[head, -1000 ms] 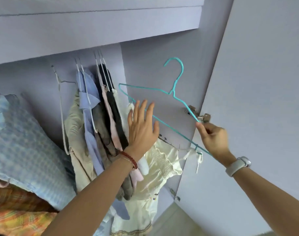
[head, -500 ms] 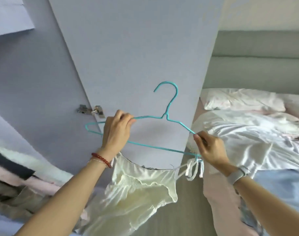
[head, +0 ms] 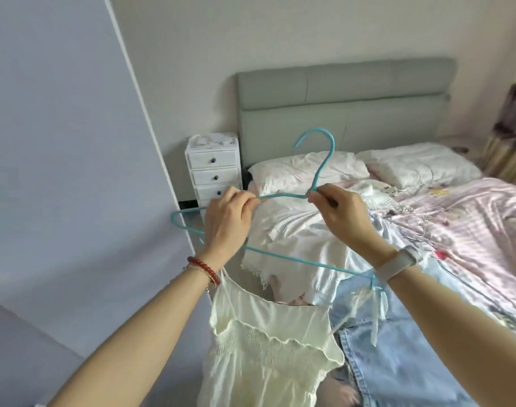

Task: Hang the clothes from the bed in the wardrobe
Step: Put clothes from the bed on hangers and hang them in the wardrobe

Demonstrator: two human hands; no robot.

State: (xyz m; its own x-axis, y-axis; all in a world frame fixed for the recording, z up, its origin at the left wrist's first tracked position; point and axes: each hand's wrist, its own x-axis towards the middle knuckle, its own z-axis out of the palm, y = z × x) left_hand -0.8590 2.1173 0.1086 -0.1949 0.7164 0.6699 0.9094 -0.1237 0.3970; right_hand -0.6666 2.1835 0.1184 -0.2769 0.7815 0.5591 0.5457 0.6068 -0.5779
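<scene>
Holding a turquoise wire hanger (head: 283,255) out over the bed (head: 456,218), a person steadies it with both hands while a cream strappy top (head: 268,345) dangles beneath. The left hand (head: 225,221) has its fingers curled round the hanger's upper left shoulder wire, thumb and forefinger pinching it; the right hand (head: 340,212) pinches the wire at the neck, just below the hook (head: 318,154), with the remaining fingers folded in.

The hanger's long axis runs from upper left to lower right — its left tip sits near the edge of the lilac wardrobe door (head: 60,171), its right tip drops below the right wrist, where a pale ribbon tie (head: 378,298) of the top is knotted round the bar. The hook points upward, its open end facing left, toward the wardrobe side. One strap of the top appears to run up behind the left wrist; whether it is seated on the hanger there cannot be told.

Judging from this, the garment is only loosely secured, and the next move likely turns on that slant: the lower right end carries the tie, so levelling the bar would keep the top from sliding. The right hand, at the neck, is the better placed to carry the hook to the rail. Jeans (head: 403,362) and a white garment (head: 292,245) lie on the bed, not yet hung.
</scene>
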